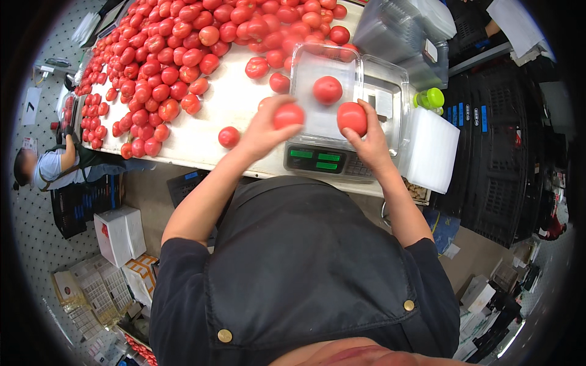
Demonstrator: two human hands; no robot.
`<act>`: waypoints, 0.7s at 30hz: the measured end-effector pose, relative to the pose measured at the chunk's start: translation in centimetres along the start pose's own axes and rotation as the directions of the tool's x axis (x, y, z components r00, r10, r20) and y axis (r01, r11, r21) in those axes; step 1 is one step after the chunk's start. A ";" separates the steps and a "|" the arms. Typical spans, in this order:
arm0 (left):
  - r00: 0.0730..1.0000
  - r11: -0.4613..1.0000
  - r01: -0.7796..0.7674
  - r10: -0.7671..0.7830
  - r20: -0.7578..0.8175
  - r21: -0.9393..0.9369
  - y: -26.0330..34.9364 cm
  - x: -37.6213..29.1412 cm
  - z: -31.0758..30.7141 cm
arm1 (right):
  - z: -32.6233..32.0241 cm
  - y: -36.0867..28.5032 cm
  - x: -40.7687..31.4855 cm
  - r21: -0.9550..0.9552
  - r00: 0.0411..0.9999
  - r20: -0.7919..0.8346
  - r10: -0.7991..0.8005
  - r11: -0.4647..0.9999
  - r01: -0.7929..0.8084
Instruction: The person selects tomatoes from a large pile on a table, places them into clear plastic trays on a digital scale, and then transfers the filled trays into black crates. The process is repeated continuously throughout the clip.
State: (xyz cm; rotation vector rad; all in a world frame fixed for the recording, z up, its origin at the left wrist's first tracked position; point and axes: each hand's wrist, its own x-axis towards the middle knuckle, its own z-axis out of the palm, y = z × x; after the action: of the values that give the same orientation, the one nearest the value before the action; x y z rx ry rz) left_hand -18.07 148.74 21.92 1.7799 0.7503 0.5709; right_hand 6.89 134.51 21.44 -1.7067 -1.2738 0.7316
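My left hand holds a red tomato at the left side of an unlidded clear plastic tray. In my right hand is another tomato, over the tray's front right corner. One tomato lies inside the tray between them. Joined to the tray on its right is a clear lid. Both rest on a digital scale with lit green displays. A single tomato lies on the table, left of my left wrist.
A large heap of tomatoes covers the table's far left. Stacked clear containers, a green-capped bottle and white foam sheets stand right of the scale. Black crates are farther right. Another person is at far left.
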 end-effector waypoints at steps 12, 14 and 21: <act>0.869 0.747 -0.159 0.416 -0.268 0.645 -5.3 -0.1 -2.7 | -4.3 1.0 0.0 -0.296 0.945 -0.236 -0.225 0.943 0.151; 0.874 0.828 0.129 0.165 -0.458 0.546 -8.7 -2.9 -7.2 | -5.3 1.4 -0.9 -0.193 0.934 -0.303 -0.188 0.972 0.133; 0.970 0.517 0.224 -0.038 -0.239 0.827 -20.0 -8.0 -5.5 | -1.4 1.8 -1.0 0.116 0.969 -0.247 0.004 0.993 0.025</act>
State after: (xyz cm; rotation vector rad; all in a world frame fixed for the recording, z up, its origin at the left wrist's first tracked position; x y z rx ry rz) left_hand -31.69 151.07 4.47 2.5589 1.4782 0.2538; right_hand 8.54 132.96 20.40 -1.6361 -1.0461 0.5569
